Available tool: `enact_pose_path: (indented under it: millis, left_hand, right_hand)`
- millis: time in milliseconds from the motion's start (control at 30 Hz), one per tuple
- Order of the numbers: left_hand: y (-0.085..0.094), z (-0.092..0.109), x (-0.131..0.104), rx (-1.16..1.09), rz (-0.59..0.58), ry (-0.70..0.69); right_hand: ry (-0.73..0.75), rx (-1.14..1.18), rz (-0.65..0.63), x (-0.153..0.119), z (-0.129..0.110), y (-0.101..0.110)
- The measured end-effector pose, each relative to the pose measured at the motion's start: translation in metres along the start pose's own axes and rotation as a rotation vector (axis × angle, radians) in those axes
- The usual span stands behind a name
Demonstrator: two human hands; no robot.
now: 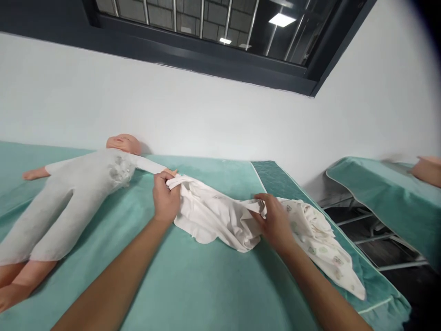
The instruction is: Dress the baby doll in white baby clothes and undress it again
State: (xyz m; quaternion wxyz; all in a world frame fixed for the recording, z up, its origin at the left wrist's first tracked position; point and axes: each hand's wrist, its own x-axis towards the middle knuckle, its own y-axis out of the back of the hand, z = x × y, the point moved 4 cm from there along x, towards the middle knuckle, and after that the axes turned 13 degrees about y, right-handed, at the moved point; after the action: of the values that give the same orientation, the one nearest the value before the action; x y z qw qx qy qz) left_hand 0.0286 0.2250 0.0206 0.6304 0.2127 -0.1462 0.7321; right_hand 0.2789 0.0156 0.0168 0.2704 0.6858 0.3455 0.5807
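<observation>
A white cloth garment (217, 214) is stretched between my two hands over the green bed cover. Its left end is pinched in my left hand (166, 195), right beside the outstretched hand of a baby doll (86, 177). My right hand (274, 220) grips the garment's other end, with fingers closed on the fabric. The doll lies on its back at the left, dressed in white, its head near the wall. To the right of my right hand lies a crumpled patterned cloth (320, 239).
The green bed (193, 285) runs along a white wall (206, 119), below a barred window with a dark frame (206, 53). At the right, past a gap with metal bars, stands another green-covered bed (379, 197) with a skin-toned object (427, 171) on it.
</observation>
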Motion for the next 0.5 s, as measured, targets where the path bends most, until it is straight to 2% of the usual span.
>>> enact_pose_path:
  millis: [67, 167, 267, 367, 433, 500]
  left_hand:
    - [-0.001, -0.002, 0.002, -0.014, 0.001, 0.037]
    - [-0.002, -0.003, 0.003, -0.049, -0.003, 0.060]
    - [-0.003, -0.005, 0.003, -0.053, -0.012, 0.080]
    - [-0.005, -0.010, 0.005, -0.056, -0.045, 0.113]
    - [-0.007, -0.014, 0.007, -0.043, -0.128, 0.137]
    - [-0.011, -0.017, 0.006, 0.011, -0.287, 0.180]
  right_hand:
    - [0.027, -0.205, 0.012, -0.019, 0.017, 0.024]
    - [-0.196, -0.396, 0.018, -0.056, 0.060, 0.055]
    - [-0.421, -0.143, -0.006, -0.089, 0.098, 0.068]
    - [-0.565, 0.001, 0.115, -0.107, 0.110, 0.079]
    - [-0.646, 0.014, 0.237, -0.114, 0.110, 0.088]
    - [-0.660, 0.027, 0.331, -0.118, 0.108, 0.095]
